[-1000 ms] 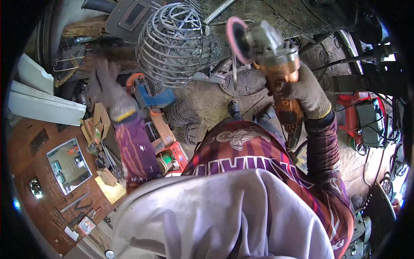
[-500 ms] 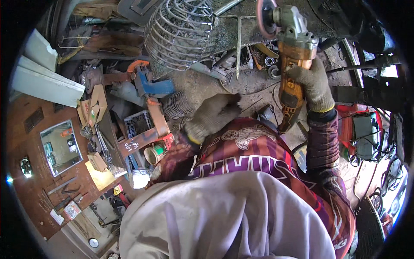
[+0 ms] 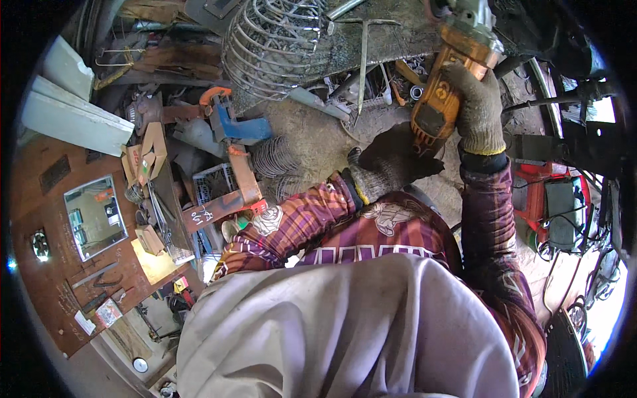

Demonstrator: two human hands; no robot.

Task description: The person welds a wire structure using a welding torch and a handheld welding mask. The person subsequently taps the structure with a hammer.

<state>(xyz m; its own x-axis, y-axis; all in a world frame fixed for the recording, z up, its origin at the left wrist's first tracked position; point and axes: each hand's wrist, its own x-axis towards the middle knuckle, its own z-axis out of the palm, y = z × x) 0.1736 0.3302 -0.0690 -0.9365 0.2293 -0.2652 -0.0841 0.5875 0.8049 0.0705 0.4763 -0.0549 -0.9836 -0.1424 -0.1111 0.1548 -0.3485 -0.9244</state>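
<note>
The right hand (image 3: 479, 109), in a grey-green knit glove with a yellow cuff band, is wrapped around the body of an orange angle grinder (image 3: 443, 99); fingers are curled tight over the casing, so the grip is firmly closed on the tool. The grinder is held tilted, its metal head pointing up toward the top edge of the view — the disc itself is cut off there and cannot be judged.

The left hand (image 3: 391, 162), in a dark knit glove, sits just below the grinder's rear end. Its fingertips reach the butt of the grinder and appear to touch it; whether they are clamped on it or merely resting against it cannot be told, as the dark glove hides the finger positions.

Relative to the grinder:
- Well to its left, a domed wire cage (image 3: 279, 43) of bent steel rods lies on a dirty workbench (image 3: 312, 139).
- Between cage and grinder, a long steel rod (image 3: 361, 66) with a cross piece lies on the bench.
- Further left and lower, a blue vise (image 3: 232, 123) with an orange part stands among scrap.
- To its lower right, a red machine (image 3: 557, 212) with black cables sits on the floor.

Both forearms wear plaid maroon sleeves — a grey cloth covers the lap below.
</note>
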